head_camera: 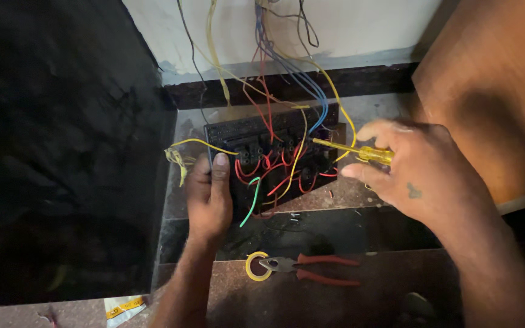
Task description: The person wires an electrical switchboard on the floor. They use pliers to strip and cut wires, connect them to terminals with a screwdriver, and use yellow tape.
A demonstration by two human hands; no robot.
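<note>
From the head camera, a black switch panel (271, 161) stands tilted on a stone ledge (311, 197), its back full of red, yellow, blue and green wires (287, 164). The left hand (209, 194) clasps the panel's left edge, thumb laid up its face. The right hand (417, 173) is at the panel's right side, closed around a yellow-handled screwdriver (360, 150) whose tip points into the wiring. Below, on the lower step, red-handled pliers (314, 268) lie touching a yellow tape roll (254, 266). A white-and-yellow packet (124, 307) sits at the bottom left. Both forearms reach up from below.
</note>
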